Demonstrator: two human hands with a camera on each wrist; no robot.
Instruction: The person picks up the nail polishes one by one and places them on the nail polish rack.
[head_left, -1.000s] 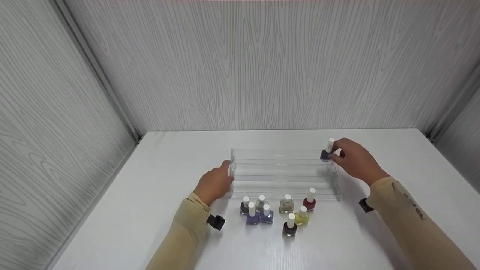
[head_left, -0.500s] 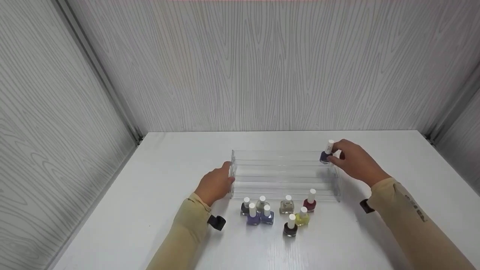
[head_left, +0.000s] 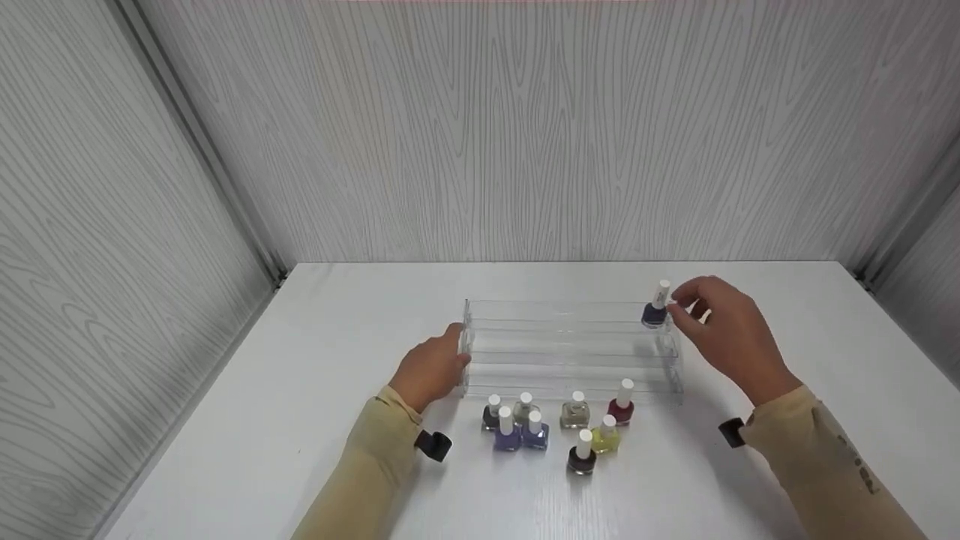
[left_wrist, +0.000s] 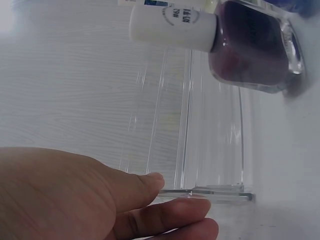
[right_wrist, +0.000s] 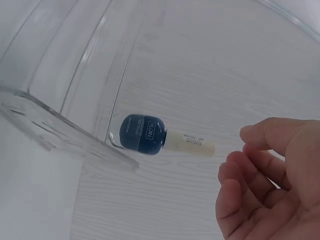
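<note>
A clear acrylic stepped rack (head_left: 562, 346) stands mid-table. A dark blue nail polish bottle (head_left: 656, 309) with a white cap stands alone on its top step at the right end. My right hand (head_left: 686, 301) hovers just right of the cap with loosely spread fingers and holds nothing. The right wrist view shows the dark blue bottle (right_wrist: 145, 134) inside the rack's corner (right_wrist: 65, 131), a small gap away from my fingertips (right_wrist: 250, 134). My left hand (head_left: 435, 365) rests against the rack's left end wall, fingers (left_wrist: 170, 212) lying fairly straight along the rack's edge (left_wrist: 210, 190).
Several nail polish bottles (head_left: 536, 429) stand on the white table (head_left: 300, 420) before the rack: purple, clear, red, yellow, dark brown. A dark maroon bottle (left_wrist: 250, 45) fills the left wrist view's top. Grey panel walls enclose the table on three sides.
My right hand let go of the dark blue bottle, which stays on the top step, and drew back slightly to the right. The left hand has not moved.
</note>
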